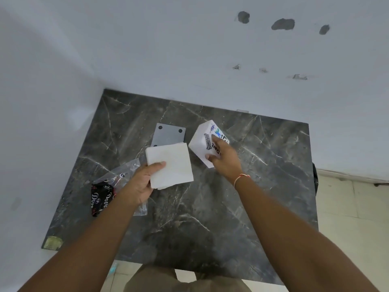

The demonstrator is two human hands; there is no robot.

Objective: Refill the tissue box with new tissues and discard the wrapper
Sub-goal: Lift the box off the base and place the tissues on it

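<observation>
1. The left hand (140, 182) pinches a square stack of white tissues (170, 165) above the dark marble tabletop (210, 207).
2. The right hand (224, 160) grips the tilted white printed tissue box (203, 142).
3. The clear-and-black plastic wrapper (109, 186) lies left, beside a grey plate (168, 134).

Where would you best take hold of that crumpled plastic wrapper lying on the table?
Probably pinch the wrapper at its clear, puckered upper end, coming from above. That end lifts off the table in loose folds, and the left hand holding the tissue stack covers its right side.
</observation>
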